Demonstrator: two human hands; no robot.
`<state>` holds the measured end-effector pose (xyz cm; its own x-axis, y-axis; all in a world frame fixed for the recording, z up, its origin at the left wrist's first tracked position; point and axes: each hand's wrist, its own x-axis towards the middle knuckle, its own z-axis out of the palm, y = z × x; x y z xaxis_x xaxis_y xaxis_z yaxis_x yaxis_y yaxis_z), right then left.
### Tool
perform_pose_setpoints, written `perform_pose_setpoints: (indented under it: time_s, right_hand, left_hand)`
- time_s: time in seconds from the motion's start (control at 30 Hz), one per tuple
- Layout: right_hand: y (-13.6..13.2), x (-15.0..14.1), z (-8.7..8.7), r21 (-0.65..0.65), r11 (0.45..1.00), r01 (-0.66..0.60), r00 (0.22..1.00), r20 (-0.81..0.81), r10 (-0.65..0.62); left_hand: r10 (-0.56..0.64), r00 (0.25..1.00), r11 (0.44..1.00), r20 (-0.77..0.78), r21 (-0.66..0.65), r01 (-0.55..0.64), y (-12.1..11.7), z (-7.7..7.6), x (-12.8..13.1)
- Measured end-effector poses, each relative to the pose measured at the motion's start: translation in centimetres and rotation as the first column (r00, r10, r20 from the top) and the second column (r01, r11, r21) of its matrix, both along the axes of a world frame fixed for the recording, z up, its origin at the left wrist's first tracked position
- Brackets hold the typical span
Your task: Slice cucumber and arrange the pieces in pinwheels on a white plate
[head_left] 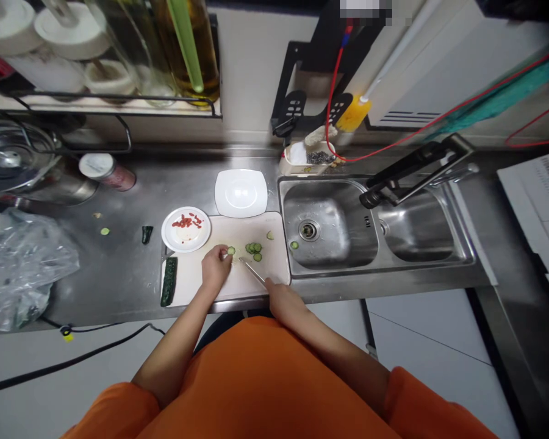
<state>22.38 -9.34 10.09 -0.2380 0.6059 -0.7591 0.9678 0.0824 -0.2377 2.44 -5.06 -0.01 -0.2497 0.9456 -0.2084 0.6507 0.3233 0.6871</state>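
My left hand (215, 268) rests on the pale cutting board (274, 262), fingers curled around a cucumber piece (231, 250) whose cut end shows. My right hand (279, 294) grips a knife (252, 271), its blade pointing up-left toward the cucumber. A small pile of cucumber slices (254, 249) lies just right of the blade. One more slice (269, 235) sits near the board's far right. A whole dark green cucumber (168, 281) lies along the board's left edge.
A round plate with red chili pieces (185, 228) and an empty square white plate (241, 192) stand behind the board. A double steel sink (370, 225) with a black tap lies right; one slice (294, 245) rests on its rim. A plastic bag (21, 262) sits left.
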Motion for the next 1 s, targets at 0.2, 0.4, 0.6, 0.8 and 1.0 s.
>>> perform_pose_setpoints:
  time_s: [0.2, 0.4, 0.6, 0.8, 1.0]
  right_hand:
    - [0.2, 0.3, 0.4, -0.010, 1.000, 0.004, 1.000, 0.006, -0.004]
    - [0.2, 0.5, 0.2, -0.009, 1.000, -0.001, 1.000, 0.001, 0.001]
    - [0.3, 0.6, 0.3, -0.009, 1.000, -0.004, 1.000, 0.008, 0.004]
    - [0.5, 0.7, 0.3, -0.009, 1.000, -0.022, 1.000, -0.008, 0.021]
    - [0.5, 0.9, -0.3, -0.017, 0.999, -0.035, 0.999, -0.015, 0.035]
  left_hand:
    - [-0.049, 0.998, 0.999, -0.048, -0.011, 0.048, 0.7, 0.2, -0.2]
    - [-0.046, 0.999, 0.998, 0.008, -0.050, 0.046, 0.9, 1.0, 0.0]
    - [0.075, 0.996, 0.997, -0.044, -0.023, -0.076, 0.5, 1.2, -1.6]
    - [0.044, 0.959, 0.997, -0.279, 0.068, -0.026, 0.2, 0.5, -3.2]
    - [0.024, 0.947, 0.991, -0.319, 0.130, 0.019, -0.5, 0.9, -2.8]
